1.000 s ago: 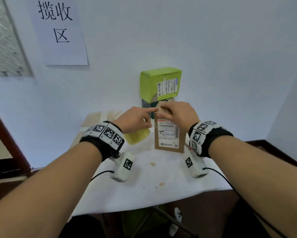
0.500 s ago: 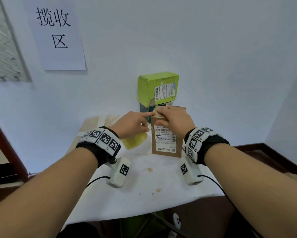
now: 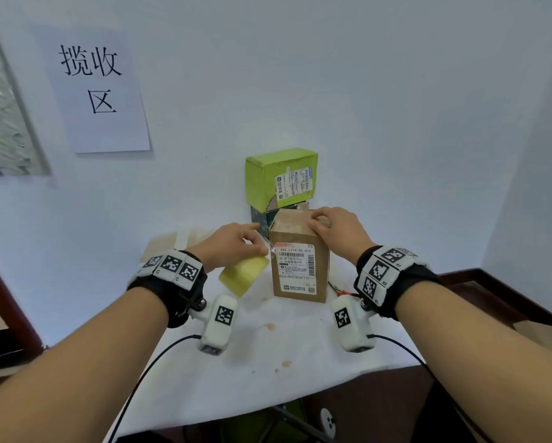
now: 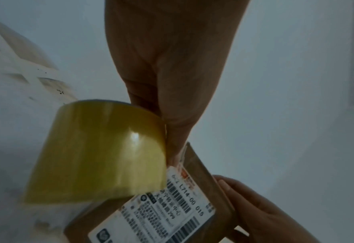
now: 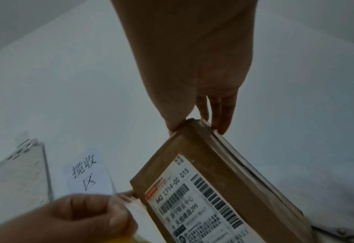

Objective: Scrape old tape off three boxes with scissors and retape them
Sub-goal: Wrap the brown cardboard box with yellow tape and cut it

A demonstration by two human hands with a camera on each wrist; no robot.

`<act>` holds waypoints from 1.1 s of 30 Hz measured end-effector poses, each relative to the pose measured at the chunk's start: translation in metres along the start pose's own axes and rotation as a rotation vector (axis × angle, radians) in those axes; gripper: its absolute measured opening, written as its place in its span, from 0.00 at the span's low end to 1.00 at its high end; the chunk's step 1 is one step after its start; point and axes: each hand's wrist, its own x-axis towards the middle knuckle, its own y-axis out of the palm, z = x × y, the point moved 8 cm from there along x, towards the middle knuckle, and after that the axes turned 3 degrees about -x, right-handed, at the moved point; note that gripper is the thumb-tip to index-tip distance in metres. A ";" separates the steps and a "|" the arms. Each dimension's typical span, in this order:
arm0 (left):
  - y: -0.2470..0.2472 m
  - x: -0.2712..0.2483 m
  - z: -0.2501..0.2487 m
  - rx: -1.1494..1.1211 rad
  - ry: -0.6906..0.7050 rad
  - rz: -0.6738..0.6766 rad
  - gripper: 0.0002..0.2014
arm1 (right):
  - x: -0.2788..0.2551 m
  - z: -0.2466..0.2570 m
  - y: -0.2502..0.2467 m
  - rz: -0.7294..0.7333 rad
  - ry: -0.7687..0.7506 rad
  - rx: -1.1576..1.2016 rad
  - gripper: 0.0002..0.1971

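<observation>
While left hand (image 3: pixel 233 247) pinches tape (image 3: pixel 243 276), right hand (image 3: pixel 338 231) grips brown box (image 3: pixel 300 270) top; retaping begun, green box (image 3: pixel 278 179) waits.

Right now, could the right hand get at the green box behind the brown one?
Probably yes. The right hand rests on top of the brown box, and the green box sits just behind and above it with nothing between, though the hand would have to let go first.

Head view bright; wrist views dim, blurred
</observation>
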 end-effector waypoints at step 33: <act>-0.017 -0.022 -0.047 -0.471 0.062 -0.240 0.12 | -0.038 0.053 0.003 0.343 0.142 1.021 0.17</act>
